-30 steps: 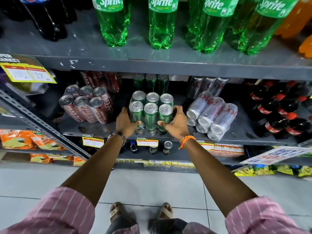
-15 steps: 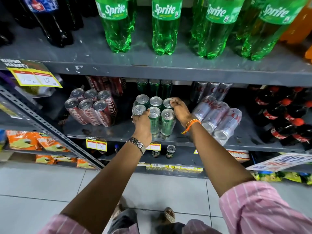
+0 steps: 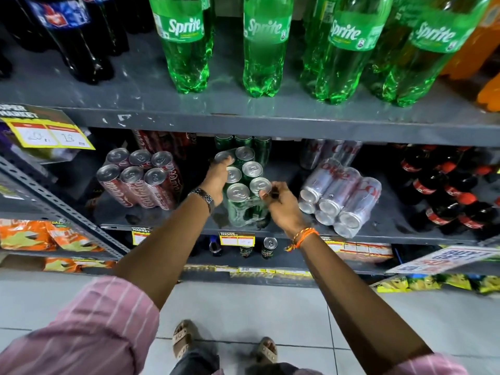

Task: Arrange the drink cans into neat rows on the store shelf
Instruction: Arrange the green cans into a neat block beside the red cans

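A shrink-wrapped pack of green cans (image 3: 244,197) stands on the middle shelf (image 3: 189,226), turned so its rows run front to back. My left hand (image 3: 217,182) lies against the pack's left side, fingers reaching over a rear can top. My right hand (image 3: 281,204) pinches the clear plastic wrap at the pack's front right can. More green cans (image 3: 243,142) stand behind it in the dark.
A wrapped pack of red cola cans (image 3: 140,182) stands left of the green pack. A pack of silver diet cola cans (image 3: 339,198) lies on its side to the right. Small cola bottles (image 3: 443,190) fill the far right. Large green bottles (image 3: 266,47) stand on the shelf above.
The green pack has been turned from a wide row facing me to a narrow one running back. My right hand came from the pack's rear to its front right and took hold of the wrap.
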`<state>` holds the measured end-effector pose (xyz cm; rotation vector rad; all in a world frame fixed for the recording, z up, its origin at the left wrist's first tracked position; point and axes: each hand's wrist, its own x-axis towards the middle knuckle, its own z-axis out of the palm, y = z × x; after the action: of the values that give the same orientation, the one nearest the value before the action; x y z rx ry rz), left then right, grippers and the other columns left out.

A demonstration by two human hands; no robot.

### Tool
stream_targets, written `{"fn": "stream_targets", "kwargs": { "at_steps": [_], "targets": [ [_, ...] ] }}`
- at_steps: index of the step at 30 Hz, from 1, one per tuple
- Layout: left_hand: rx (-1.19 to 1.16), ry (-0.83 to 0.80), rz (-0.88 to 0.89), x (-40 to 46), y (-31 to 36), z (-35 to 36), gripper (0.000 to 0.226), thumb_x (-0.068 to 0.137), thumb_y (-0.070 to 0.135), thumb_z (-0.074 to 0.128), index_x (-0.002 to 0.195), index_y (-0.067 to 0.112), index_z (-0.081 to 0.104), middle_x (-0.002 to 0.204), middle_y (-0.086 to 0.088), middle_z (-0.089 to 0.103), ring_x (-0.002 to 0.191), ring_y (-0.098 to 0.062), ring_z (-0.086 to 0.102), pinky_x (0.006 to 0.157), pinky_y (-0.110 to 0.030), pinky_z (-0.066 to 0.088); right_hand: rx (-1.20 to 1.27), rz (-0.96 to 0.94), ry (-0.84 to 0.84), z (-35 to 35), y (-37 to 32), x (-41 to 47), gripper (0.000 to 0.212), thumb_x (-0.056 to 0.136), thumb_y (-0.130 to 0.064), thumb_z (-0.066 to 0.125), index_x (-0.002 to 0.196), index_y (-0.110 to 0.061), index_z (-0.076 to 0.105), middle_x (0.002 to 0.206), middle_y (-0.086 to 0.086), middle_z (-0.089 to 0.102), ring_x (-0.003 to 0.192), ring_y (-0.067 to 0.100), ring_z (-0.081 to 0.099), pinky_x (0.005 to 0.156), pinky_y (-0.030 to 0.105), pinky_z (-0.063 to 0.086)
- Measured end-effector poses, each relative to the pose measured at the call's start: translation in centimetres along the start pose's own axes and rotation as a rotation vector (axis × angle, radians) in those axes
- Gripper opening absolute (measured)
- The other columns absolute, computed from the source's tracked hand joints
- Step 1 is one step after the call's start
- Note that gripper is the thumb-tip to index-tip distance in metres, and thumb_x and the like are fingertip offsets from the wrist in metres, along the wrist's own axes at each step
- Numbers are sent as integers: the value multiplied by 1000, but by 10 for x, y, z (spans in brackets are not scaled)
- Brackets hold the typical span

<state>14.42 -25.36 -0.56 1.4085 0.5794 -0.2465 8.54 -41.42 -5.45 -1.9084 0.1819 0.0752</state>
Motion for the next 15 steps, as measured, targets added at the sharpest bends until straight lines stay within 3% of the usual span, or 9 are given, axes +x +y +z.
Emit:
{"fn": "stream_targets", "kwargs": {
  "at_steps": [1, 4, 6, 8, 10, 13, 15],
  "targets": [
    [15, -26, 27, -9, 9, -2, 44, 94, 45, 53, 128, 17, 55, 124, 3, 58, 110, -18, 54, 100, -34, 42, 29, 26, -17, -1, -1, 2, 8, 92, -24, 65, 93, -28, 58, 94, -4, 70, 92, 16, 64, 93, 46, 55],
    [24, -26, 69, -17, 13, -16, 38, 90, 38, 60, 125, 22, 58, 126, 2, 58, 119, -17, 52, 107, -33, 37, 67, 70, 59, -9, -14, 21, 9, 92, -22, 64, 84, -23, 66, 88, -5, 71, 90, 14, 65, 92, 39, 55],
    [-6, 32, 92, -22, 4, -22, 42, 76, 33, 71, 114, 21, 59, 121, -1, 60, 120, -21, 54, 107, -35, 41, -6, 20, 119, -15, -31, 40, 10, 93, -20, 62, 92, -17, 72, 94, 1, 73, 91, 13, 62, 88, 28, 49],
    [-96, 90, 116, -41, -9, -21, 42, 82, 16, 70, 120, 16, 54, 118, -3, 55, 113, -18, 51, 89, -23, 46, -113, -48, 78, -14, -50, 62, 18, 94, -17, 60, 102, -6, 72, 107, 12, 74, 96, 16, 61, 93, 31, 49],
    [-108, 153, 148, -57, -33, -12, 41, 86, 3, 66, 121, 13, 50, 117, -2, 57, 104, -15, 55, 84, -22, 47, -297, -87, -35, -6, -68, 81, 25, 98, -18, 54, 110, 0, 67, 120, 20, 69, 107, 26, 62, 99, 36, 46],
    [-124, 233, 95, -74, -64, 8, 53, 70, 19, 72, 117, 17, 49, 123, -4, 61, 113, -24, 60, 99, -36, 44, -505, -147, -154, 10, -87, 99, 32, 99, -22, 49, 122, -3, 63, 129, 22, 62, 120, 37, 57, 102, 40, 44],
    [-271, 297, -91, -79, -65, 17, 53, 75, 24, 72, 121, 12, 48, 126, -11, 57, 111, -27, 60, 93, -38, 48, -570, -171, -210, 18, -92, 105, 36, 100, -21, 47, 130, -6, 60, 134, 21, 60, 122, 38, 56, 104, 41, 44]
  ]
}}
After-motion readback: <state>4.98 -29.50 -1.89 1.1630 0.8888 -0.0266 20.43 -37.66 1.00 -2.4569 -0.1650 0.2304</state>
